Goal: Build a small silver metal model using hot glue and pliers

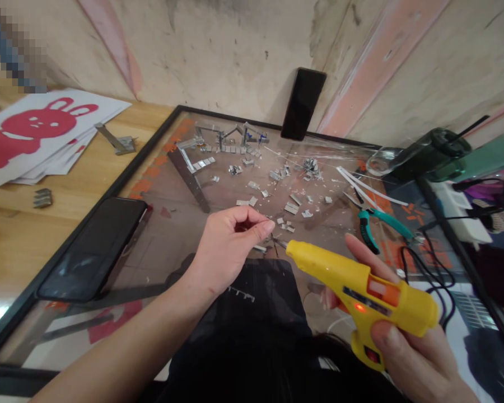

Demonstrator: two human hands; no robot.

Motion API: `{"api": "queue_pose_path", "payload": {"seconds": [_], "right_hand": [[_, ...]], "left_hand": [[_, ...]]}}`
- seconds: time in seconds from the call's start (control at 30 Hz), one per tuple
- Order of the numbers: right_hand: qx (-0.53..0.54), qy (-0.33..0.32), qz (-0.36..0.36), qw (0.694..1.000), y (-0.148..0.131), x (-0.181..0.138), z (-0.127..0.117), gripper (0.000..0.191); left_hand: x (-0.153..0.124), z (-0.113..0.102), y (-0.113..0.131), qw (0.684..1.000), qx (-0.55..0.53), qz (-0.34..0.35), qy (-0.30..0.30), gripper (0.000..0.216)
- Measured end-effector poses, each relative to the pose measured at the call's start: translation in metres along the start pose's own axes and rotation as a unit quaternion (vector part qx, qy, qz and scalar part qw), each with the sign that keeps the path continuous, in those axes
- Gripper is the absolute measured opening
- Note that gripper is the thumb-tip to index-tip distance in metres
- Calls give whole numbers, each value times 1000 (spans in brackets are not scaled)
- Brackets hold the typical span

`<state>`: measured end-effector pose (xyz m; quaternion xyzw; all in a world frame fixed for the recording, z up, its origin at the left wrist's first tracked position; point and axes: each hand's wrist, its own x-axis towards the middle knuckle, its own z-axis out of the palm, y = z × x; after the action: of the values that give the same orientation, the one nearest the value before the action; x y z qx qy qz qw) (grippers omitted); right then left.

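My right hand (420, 347) is wrapped round a yellow hot glue gun (331, 266) with a small orange light glowing on its side. The gun's metal nozzle points left, close to the fingertips of my left hand (231, 235). Thumb and forefinger of that hand are pinched together; whatever sits between them is too small to make out. Just beyond the pinch, small silvery pieces (292, 208) lie scattered on the glass panel (168, 224). Further back is a row of joined silvery pieces (231, 149).
Teal-handled pliers (367, 229) lie at right, near white strips (369, 190) and black cables (432, 268). One phone (304, 103) leans on the wall; another phone (94, 249) lies at left. Papers with a red rabbit (42, 129) rest on the wood. A dark bottle (428, 154) lies back right.
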<state>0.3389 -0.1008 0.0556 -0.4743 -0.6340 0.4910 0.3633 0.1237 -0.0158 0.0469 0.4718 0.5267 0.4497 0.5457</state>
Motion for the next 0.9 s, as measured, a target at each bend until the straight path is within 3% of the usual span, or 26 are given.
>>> {"api": "queue_pose_path", "payload": {"seconds": [0.9], "right_hand": [[38,-37,3,999,-9,4,0,66]], "left_hand": [[-1,2,1,999,42,-3,-4,12]]}}
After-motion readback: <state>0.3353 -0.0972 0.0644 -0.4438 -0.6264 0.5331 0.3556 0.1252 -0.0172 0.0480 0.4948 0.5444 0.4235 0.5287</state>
